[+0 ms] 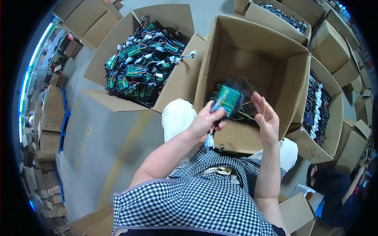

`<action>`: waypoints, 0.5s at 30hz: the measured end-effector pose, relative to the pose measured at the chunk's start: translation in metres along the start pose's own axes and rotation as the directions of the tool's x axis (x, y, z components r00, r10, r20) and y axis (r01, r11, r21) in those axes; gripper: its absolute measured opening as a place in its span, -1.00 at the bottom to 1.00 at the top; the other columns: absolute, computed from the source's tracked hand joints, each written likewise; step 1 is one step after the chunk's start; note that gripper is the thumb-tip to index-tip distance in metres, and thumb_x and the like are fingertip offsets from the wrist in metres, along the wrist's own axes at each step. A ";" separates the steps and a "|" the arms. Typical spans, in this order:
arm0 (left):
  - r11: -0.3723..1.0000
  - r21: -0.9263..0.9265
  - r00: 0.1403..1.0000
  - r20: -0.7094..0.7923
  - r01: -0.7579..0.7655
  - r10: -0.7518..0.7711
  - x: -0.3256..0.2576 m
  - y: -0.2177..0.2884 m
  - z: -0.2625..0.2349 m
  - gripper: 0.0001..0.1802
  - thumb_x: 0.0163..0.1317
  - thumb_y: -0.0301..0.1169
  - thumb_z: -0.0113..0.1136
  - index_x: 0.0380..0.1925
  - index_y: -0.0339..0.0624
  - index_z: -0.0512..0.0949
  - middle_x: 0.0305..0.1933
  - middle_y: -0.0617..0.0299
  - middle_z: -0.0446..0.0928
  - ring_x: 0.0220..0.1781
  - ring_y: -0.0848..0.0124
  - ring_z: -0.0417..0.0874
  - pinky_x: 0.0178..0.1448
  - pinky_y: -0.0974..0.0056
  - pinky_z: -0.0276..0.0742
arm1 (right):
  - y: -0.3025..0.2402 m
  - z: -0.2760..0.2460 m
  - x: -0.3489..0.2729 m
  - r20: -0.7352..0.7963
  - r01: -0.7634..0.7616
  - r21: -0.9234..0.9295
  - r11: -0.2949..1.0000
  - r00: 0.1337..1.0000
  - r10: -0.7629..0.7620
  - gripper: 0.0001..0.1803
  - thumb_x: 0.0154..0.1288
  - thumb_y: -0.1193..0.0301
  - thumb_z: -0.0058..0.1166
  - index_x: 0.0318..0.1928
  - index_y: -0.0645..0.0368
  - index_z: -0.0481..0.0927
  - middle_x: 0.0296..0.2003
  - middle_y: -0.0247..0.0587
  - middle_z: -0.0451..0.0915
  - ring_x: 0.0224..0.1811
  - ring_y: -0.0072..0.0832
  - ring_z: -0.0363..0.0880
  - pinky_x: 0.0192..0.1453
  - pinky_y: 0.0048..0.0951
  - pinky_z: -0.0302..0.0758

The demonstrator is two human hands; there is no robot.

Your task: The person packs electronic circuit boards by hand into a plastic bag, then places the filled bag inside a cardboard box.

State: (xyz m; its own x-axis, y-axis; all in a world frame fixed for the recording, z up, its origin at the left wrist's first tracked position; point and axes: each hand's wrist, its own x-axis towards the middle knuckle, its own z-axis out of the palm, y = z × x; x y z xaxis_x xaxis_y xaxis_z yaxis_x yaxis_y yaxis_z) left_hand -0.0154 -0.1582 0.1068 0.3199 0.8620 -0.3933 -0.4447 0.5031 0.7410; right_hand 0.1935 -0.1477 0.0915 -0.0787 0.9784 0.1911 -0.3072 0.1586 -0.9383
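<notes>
My left hand (206,122) is closed on a green circuit board (228,96), with the thumb lying over its lower end. The board has a glossy look, and its upper edge is blurred. Wires with white connectors (210,141) hang out below that hand. To the right of the board, my right hand (268,120) is raised with its thumb and fingers apart. A thin tan strand lies by its fingers; I cannot tell what it is. Both hands are over the near part of a large open carton (252,43), where more dark and green pieces lie partly hidden at the bottom.
At the left stands an open box (100,67) heaped with green boards, wires and white connectors. Boxes of dark cables (317,106) stand at the right and far right. A person in dark clothes (334,187) is at the lower right. Cartons (51,110) line the left side.
</notes>
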 end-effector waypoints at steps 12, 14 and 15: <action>0.712 0.694 0.949 -0.138 -0.111 0.283 -0.009 0.085 -0.043 -0.69 0.16 -0.32 0.19 -0.16 -0.22 0.40 -0.38 0.21 0.48 -0.45 0.55 0.48 -0.40 0.42 0.40 | 0.021 -0.092 -0.012 -0.588 -0.206 0.109 0.972 0.776 0.230 -0.74 0.28 0.51 0.03 -0.01 0.21 0.43 -0.29 -0.20 0.62 -0.40 -0.58 0.57 -0.31 -0.60 0.51; 0.871 0.195 0.875 -0.096 -0.451 0.474 -0.001 0.131 -0.147 -0.79 0.27 -0.25 0.06 -0.36 -0.16 0.41 -0.38 0.21 0.49 -0.38 0.42 0.56 -0.36 0.36 0.45 | 0.032 -0.106 -0.032 -0.560 -0.269 0.180 0.946 0.762 0.324 -0.75 0.28 0.51 0.03 -0.03 0.19 0.44 -0.29 -0.21 0.62 -0.41 -0.59 0.57 -0.34 -0.62 0.49; 0.781 -0.098 0.760 -0.331 -0.617 0.560 0.002 0.145 -0.138 -0.83 0.31 -0.31 0.02 -0.28 -0.18 0.43 -0.32 0.19 0.50 -0.23 0.32 0.60 -0.26 0.32 0.48 | 0.037 -0.116 -0.043 -0.557 -0.319 0.233 0.919 0.731 0.395 -0.77 0.28 0.50 0.04 -0.05 0.17 0.45 -0.30 -0.23 0.62 -0.42 -0.61 0.56 -0.36 -0.65 0.47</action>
State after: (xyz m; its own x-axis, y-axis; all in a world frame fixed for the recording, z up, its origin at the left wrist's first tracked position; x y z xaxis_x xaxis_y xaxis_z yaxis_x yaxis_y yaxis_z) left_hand -0.1945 -0.0752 0.1388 -0.2827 0.9570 -0.0644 -0.6265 -0.1334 0.7679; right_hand 0.2960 -0.1684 0.0155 0.3493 0.8514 -0.3914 -0.4784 -0.1971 -0.8558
